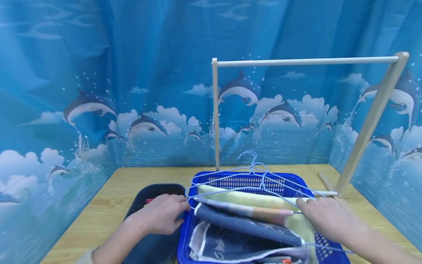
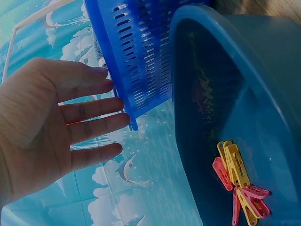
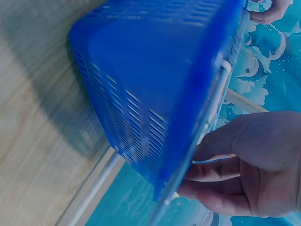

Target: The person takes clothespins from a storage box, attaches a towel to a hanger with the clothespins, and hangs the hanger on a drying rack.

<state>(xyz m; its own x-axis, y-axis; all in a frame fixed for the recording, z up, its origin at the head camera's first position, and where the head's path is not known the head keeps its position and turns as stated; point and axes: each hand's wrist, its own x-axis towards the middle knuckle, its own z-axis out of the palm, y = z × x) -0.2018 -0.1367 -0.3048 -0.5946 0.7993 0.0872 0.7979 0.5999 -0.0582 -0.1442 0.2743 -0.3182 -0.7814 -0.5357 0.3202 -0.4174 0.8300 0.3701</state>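
Observation:
In the head view, cloths hang on light-blue wire hangers (image 1: pixel 252 167) laid across a blue plastic basket (image 1: pixel 184 238). A yellow cloth (image 1: pixel 227 190) is at the back, a dark-blue cloth (image 1: pixel 244 223) in front. My left hand (image 1: pixel 161 214) is between the dark tub and the basket, fingertips right at the left ends of the hangers. In the left wrist view its fingers are nearly straight. My right hand (image 1: pixel 333 220) is at the right ends, thumb and bent fingers meeting the hanger and yellow cloth edge; I cannot tell whether they pinch it.
A dark tub (image 2: pixel 268 117) stands left of the basket, with several yellow and pink clothespins (image 2: pixel 235 165) inside. A wooden rack with a white crossbar (image 1: pixel 306 61) rises behind and right of the basket. A blue dolphin-print curtain (image 1: pixel 148 91) surrounds the wooden table (image 1: pixel 99 205).

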